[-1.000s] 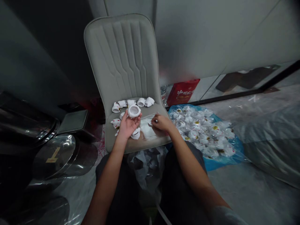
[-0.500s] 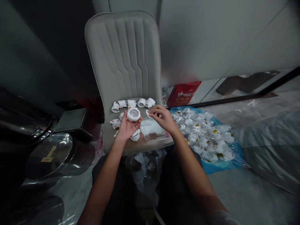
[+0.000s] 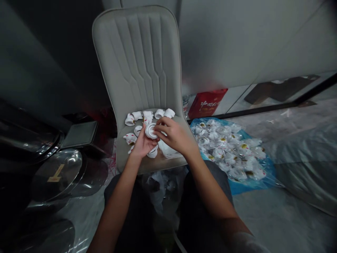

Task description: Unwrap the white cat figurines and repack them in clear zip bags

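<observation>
Left hand cups a white figurine above the chair seat, toward its front edge; right hand fingers seemingly pinch its rim.

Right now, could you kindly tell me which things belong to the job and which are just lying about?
In use: white figurine, left hand, right hand, loose figurines, chair, wrapped figurines.
Lying about: red box, metal lid, grey tray.

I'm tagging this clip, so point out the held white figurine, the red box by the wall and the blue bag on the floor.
white figurine [image 3: 149, 131], head view, on its round hollow base.
red box [image 3: 207, 103], head view, on its printed front face.
blue bag [image 3: 244, 185], head view, on its bare near edge.
</observation>
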`<action>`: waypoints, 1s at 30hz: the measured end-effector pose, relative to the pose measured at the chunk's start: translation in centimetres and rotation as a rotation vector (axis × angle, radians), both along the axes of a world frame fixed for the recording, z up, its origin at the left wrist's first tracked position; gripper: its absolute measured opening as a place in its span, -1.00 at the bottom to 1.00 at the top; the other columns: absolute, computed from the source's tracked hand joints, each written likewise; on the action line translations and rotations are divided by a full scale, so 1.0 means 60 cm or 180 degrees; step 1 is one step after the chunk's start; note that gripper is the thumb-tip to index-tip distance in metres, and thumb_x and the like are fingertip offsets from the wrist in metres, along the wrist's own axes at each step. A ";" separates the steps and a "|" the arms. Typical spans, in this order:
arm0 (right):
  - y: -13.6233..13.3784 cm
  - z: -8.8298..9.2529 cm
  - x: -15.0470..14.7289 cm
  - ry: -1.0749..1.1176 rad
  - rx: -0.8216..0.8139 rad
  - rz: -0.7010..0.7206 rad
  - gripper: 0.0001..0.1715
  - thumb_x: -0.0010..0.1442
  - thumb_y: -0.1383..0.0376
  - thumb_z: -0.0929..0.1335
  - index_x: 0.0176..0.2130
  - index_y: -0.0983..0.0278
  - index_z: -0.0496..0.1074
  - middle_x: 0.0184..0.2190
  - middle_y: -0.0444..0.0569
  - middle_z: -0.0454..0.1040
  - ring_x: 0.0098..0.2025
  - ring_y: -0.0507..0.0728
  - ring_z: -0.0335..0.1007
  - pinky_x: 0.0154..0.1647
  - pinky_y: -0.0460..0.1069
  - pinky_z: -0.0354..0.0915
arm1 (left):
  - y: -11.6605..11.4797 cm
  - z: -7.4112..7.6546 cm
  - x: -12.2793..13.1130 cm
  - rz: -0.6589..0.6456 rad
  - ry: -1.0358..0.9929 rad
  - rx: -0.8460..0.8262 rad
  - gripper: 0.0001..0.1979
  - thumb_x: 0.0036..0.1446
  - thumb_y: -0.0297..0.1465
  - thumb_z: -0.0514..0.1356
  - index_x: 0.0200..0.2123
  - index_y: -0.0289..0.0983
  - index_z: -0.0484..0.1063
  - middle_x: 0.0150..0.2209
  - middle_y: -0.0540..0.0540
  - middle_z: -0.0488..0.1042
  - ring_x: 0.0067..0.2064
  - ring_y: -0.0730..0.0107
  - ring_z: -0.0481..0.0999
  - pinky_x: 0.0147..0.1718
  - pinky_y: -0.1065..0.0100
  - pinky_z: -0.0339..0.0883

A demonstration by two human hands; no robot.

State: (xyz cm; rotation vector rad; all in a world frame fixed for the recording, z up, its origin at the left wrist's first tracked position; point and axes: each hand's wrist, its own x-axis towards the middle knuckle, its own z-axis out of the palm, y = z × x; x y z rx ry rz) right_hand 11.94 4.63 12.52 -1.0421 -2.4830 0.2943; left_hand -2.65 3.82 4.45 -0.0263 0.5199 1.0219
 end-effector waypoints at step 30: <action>-0.012 0.011 -0.004 -0.0828 0.0353 -0.0019 -0.81 0.34 0.39 0.30 -0.16 0.35 0.52 -0.15 0.11 0.44 -0.14 0.19 0.30 -0.16 0.06 0.20 | -0.001 -0.016 0.004 -0.0148 0.0163 0.0180 -0.59 0.28 -0.05 0.12 -0.30 -0.30 0.44 -0.49 -0.03 0.50 -0.55 0.45 0.47 -0.60 0.48 0.26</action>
